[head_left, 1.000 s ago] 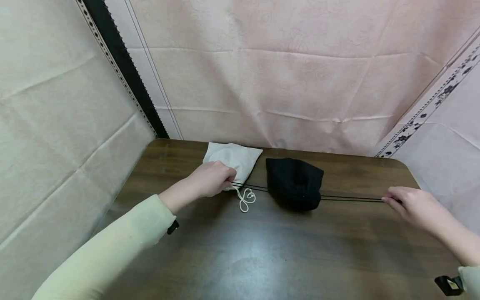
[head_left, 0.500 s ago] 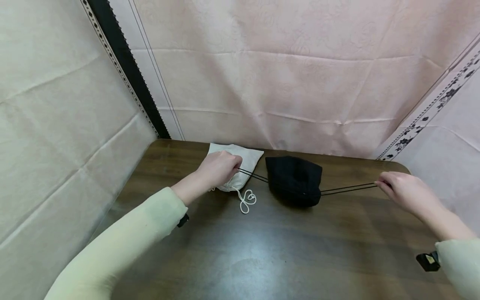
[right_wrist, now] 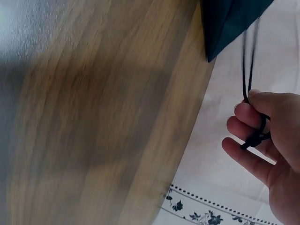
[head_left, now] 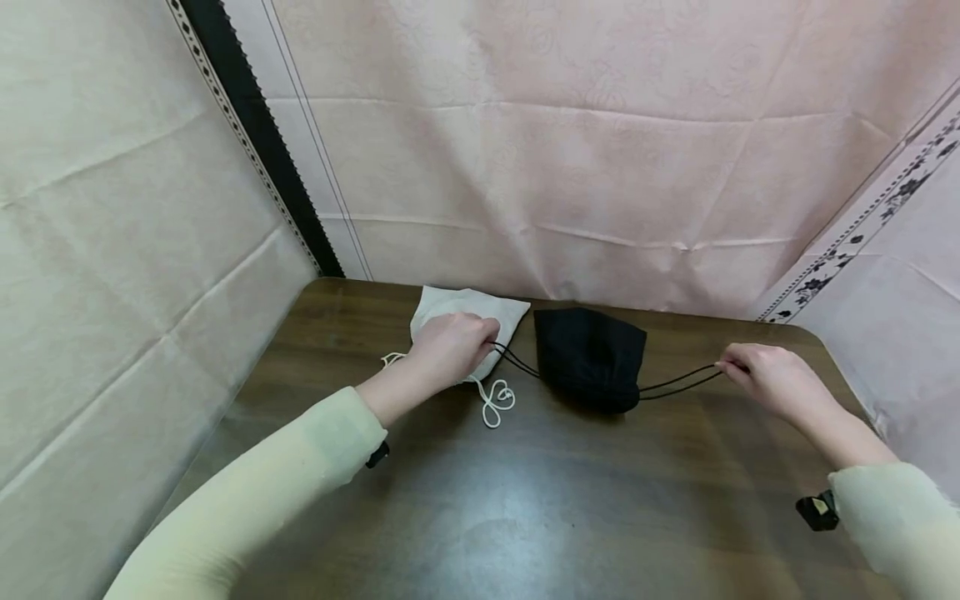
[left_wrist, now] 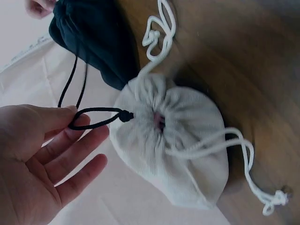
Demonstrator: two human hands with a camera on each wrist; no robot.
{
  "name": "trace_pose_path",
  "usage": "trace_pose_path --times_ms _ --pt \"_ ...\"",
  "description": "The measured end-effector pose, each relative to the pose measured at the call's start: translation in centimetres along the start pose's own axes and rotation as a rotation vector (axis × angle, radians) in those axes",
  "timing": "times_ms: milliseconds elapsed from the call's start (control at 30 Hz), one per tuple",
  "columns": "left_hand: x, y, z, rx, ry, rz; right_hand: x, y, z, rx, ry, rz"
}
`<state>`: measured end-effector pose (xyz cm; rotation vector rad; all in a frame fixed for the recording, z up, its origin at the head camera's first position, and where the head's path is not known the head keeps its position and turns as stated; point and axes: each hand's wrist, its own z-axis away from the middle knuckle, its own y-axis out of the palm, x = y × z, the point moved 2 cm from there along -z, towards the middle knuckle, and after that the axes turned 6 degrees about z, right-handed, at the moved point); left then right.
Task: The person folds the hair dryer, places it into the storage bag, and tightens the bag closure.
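Observation:
A black drawstring pouch sits on the table, its mouth gathered, with a doubled cord out of each side. My left hand pinches the left cord between thumb and forefinger; in the left wrist view the cord's knotted loop sticks out past the fingers. On the other side my right hand pinches the right cord, and its knotted end lies against the fingers. Both cords sag slightly in the head view. Behind my left hand lies a white drawstring pouch, gathered nearly closed, partly hidden in the head view.
White cords of the white pouch lie loose on the wooden table. Pale cloth hangs behind the table's back edge, with more cloth on both sides.
My right hand has moved left, toward the black pouch, and my left hand slightly right. The black cords, taut before, now hang slacker. The white pouch stays in place.

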<state>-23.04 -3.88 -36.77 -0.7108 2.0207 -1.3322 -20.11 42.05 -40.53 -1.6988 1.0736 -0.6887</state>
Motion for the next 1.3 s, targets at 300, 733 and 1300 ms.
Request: trace_pose_path --times_ms 300,733,1300 --pt "-3.4 2.9 -0.4 0.018 0.091 0.152 1.7 0.2 -0.1 0.111 0.033 -0.114" --pt "-4.8 4.8 -0.1 0.136 0.022 0.255 6.6 -1.1 1.8 0.170 0.072 -0.247" --pt "5.3 -0.3 9.5 -0.064 -0.255 0.101 6.7 -0.6 8.0 0.053 0.186 -0.112"
